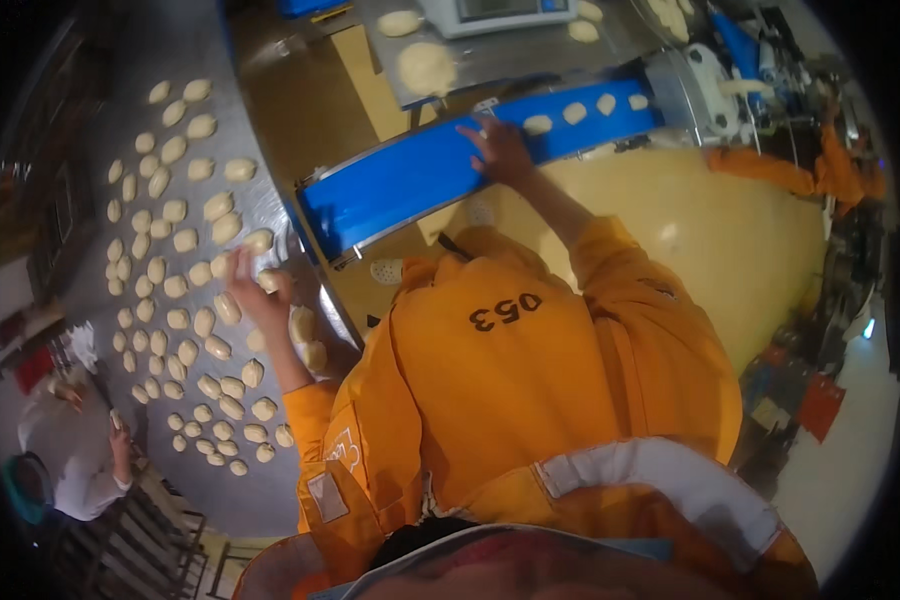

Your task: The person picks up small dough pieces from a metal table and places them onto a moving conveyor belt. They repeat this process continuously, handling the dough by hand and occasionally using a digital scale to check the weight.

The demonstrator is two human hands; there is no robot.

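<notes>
**Dough could slip at the worktop edge**

I see the left hand [255,285] curled around a dough piece [270,281] at the near edge of the rows on the steel worktop [270,480]. The right hand [500,150] lies spread, fingers open, on the blue belt [410,180], holding nothing. More pieces [574,113] sit on the belt beyond that hand. With both arms stretched apart, I judge the held piece may drop or crowd its neighbours.
</notes>
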